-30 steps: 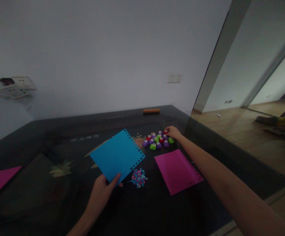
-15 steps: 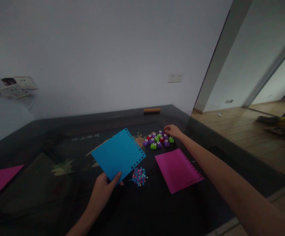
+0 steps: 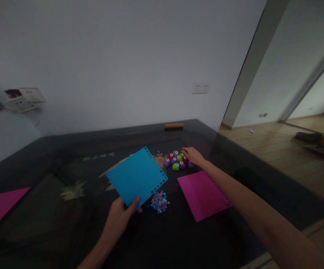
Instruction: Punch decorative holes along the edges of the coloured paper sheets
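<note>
My left hand (image 3: 122, 211) is closed on a sheet of blue paper (image 3: 136, 175), with the thumb on top near the lower corner. Small heart and flower holes run along the sheet's right edge. My right hand (image 3: 193, 155) reaches over a cluster of craft punches, its fingers bent downward and apart, their tips partly hidden. Among the punches are a green craft punch (image 3: 175, 166) and a purple craft punch (image 3: 167, 162), each with a white eye-like button. Below the blue sheet lies a pile of paper confetti (image 3: 159, 202) in pink, blue and white.
A pink sheet (image 3: 201, 194) with punched edges lies under my right forearm. Another pink sheet (image 3: 2, 207) is at the far left. An orange-brown bar (image 3: 174, 126) sits at the back of the dark table (image 3: 67, 149), near the wall with a socket (image 3: 200, 88).
My right hand has shifted left and slightly nearer over the craft punches, covering some at the right of the cluster. My left hand keeps the blue paper in nearly the same place.
</note>
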Demonstrator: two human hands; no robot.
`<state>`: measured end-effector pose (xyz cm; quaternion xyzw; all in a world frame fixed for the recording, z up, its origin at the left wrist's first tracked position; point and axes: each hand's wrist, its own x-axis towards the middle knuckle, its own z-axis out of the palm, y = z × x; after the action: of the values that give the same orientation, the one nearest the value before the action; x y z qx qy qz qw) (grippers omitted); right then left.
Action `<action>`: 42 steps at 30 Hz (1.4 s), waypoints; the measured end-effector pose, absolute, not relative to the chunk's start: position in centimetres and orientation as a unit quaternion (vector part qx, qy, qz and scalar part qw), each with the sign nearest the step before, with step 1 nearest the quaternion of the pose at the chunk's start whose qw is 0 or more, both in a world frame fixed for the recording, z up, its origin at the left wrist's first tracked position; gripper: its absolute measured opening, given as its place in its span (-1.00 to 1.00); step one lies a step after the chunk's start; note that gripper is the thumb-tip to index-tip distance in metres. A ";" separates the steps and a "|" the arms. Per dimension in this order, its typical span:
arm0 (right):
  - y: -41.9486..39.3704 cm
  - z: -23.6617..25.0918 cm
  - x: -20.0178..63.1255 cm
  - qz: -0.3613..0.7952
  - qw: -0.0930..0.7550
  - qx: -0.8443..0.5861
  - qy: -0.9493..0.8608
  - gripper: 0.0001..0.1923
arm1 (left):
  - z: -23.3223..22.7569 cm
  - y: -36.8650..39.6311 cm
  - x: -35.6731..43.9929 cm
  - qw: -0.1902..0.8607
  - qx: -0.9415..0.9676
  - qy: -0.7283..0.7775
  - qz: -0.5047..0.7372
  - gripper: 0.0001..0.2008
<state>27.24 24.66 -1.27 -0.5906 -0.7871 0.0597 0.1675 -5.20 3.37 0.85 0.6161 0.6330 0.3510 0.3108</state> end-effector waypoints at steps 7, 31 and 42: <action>24.0 -1.1 27.4 0.042 0.180 -0.586 -0.789 -0.60 | 0.9 3.3 -5.0 0.319 0.622 0.632 0.334 -0.57; 6.7 2.6 22.1 0.567 0.369 -0.444 -0.587 -0.67 | 2.0 1.3 -2.8 0.493 0.630 0.545 0.252 -0.67; 6.9 1.6 22.4 0.633 0.374 -0.408 -0.542 -0.71 | 2.1 2.2 -3.1 0.560 0.526 0.546 0.334 -0.57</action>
<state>22.37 6.86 1.57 -0.4082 -0.5417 0.6326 0.3737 -3.06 2.17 2.06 0.5262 0.5461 0.3342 0.5596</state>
